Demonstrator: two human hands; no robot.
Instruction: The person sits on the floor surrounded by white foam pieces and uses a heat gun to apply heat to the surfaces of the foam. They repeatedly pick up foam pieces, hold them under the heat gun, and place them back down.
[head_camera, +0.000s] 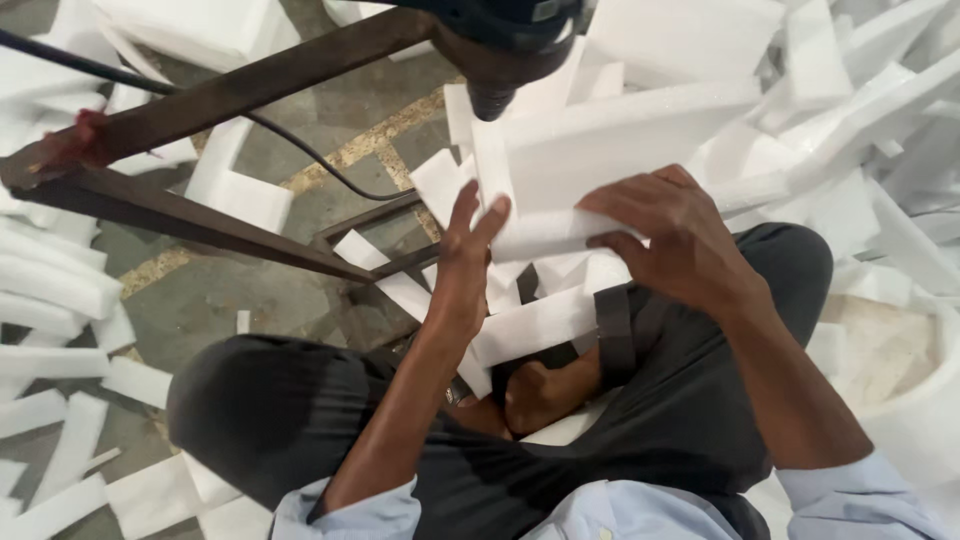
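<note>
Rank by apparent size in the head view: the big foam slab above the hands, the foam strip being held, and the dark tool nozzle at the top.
1. Big foam slab
2. Held foam strip, gripped by the right hand and touched by the left hand
3. Tool nozzle; nearer the camera, so unsure

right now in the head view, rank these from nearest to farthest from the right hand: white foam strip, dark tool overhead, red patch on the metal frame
1. white foam strip: held in the right hand
2. dark tool: above, top centre
3. red patch: far left on the metal frame
</note>
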